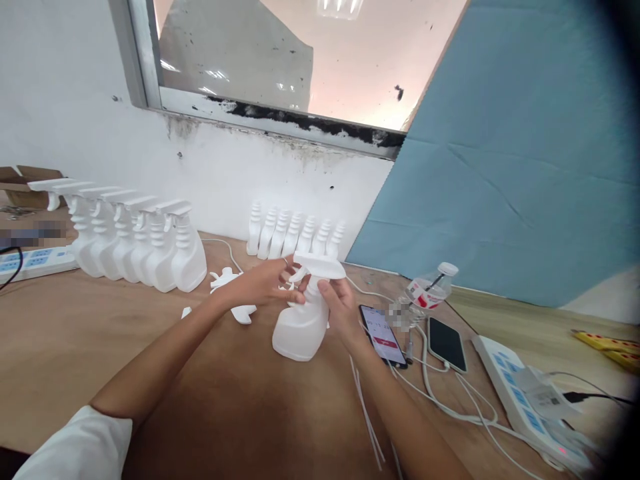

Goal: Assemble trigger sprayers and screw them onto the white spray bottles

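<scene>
Right hand grasps the spray bottle, left hand's grip unclear, tabletop stretching to its near edge

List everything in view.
Held spray bottle: one, white, centre
Spray bottles: about six, white, left
Headless bottles: about seven, white, back
Loose parts: several, white, centre
Phones: two, black and pale, right
Drink bottle: one, clear, right
Power strips: two, white, both sides
Cables: several, mostly white, right
Box: one, brown, left
Window: one, grey-framed, back
Cloth: one, blue, right
Unclear object: one, yellow, right
Table: one, brown, below
Left hand: one, centre
Right hand: one, centre
</scene>
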Available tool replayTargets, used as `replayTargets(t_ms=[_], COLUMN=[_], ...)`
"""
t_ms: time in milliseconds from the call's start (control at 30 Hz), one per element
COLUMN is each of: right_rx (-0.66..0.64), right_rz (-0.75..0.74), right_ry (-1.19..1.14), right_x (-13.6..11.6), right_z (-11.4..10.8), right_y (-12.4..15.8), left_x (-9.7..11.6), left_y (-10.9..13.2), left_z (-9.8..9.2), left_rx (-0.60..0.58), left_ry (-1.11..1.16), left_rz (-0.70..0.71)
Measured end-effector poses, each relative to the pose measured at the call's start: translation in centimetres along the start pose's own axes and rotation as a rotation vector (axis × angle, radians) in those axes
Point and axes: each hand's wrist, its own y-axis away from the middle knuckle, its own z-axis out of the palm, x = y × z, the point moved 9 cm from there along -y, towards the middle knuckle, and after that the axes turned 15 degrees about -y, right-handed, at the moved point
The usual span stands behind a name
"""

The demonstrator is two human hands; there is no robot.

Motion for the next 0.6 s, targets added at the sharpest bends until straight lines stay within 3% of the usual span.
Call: replayTargets(t_ms=[100,200,433,600], right_rx=[-0.016,-0.074,-0.077,-0.061], right_rz=[0.012,0.043,-0.004,-0.034], right_ry=[-0.015,-0.055,-0.079,-0.095], right_x=[0.4,1.0,0.7,-0.6], right_z=[0.4,0.9,1.6,2.3], right_y=[0.6,0.9,0.8,0.9], left_x=[1.2,2.3,2.2,2.4], left_y=[0.9,1.7,1.8,1.8], left_z=[-3.6,-4.8,-4.2,-4.1], left_rx=[0.283,0.432,0.451,0.399], left_ry=[0.014,-0.024,-0.007,0.035], left_rz=[-0.014,0.011,0.025,0.036])
